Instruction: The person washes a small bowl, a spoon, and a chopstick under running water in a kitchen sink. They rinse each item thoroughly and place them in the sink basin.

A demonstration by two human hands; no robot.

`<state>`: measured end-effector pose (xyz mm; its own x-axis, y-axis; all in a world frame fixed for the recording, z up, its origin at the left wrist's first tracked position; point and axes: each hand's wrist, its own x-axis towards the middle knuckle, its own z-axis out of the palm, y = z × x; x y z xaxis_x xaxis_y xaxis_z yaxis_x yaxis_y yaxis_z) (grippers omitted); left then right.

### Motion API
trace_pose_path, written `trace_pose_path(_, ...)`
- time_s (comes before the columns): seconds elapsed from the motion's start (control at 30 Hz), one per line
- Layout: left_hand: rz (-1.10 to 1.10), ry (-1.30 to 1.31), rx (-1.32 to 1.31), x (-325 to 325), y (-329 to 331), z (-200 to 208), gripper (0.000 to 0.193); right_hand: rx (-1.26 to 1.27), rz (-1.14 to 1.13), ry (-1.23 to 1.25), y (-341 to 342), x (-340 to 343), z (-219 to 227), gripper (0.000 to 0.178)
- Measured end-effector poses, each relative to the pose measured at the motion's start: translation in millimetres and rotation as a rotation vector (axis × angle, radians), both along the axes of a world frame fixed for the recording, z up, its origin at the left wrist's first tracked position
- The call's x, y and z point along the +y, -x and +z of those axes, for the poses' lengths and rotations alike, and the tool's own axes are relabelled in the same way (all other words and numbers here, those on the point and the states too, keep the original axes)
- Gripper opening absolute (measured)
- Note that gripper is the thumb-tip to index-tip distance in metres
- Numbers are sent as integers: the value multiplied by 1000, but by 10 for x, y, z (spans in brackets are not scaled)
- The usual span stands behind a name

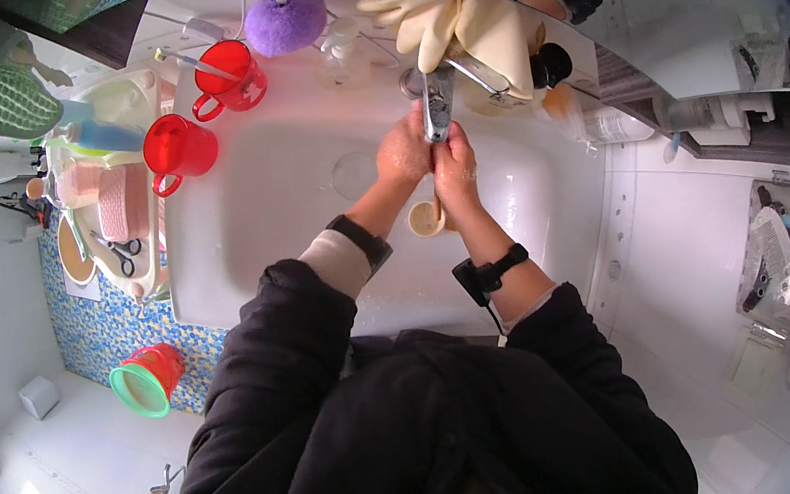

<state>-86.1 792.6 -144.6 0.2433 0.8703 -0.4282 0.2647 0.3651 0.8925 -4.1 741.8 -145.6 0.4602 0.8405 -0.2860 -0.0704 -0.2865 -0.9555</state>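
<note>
Under the metal faucet point(438, 104) over the white sink, my two wet hands are close together. My left hand point(404, 153) is turned in toward the spout, and its fingers are mostly hidden. My right hand point(455, 170) is curled beside it, with a thin brown stick point(437, 203) coming out at its inner edge toward me. What the stick's other end is, the hands hide. Just below the hands, a small round cream-coloured thing point(425, 221) is in the sink point(284, 212); I cannot tell whether the stick touches it.
Two red mugs point(180, 148) stand on the sink's left rim, one holding a toothbrush. Behind are a purple fluffy ball point(286, 23) and cream rubber gloves point(465, 25) by the faucet. Scissors point(120, 251) lie at left, above a red-and-green bucket point(149, 380). A comb point(769, 250) is at right.
</note>
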Motion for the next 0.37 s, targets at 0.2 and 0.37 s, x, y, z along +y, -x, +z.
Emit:
trace_pose_path(0.2,339,142,-329,-130,186,7,74,-43,70,85,210,169,117,44)
trace_pose_path(0.37,156,74,-167,-43,220,26,73,-48,252,53,77,288,-108,65)
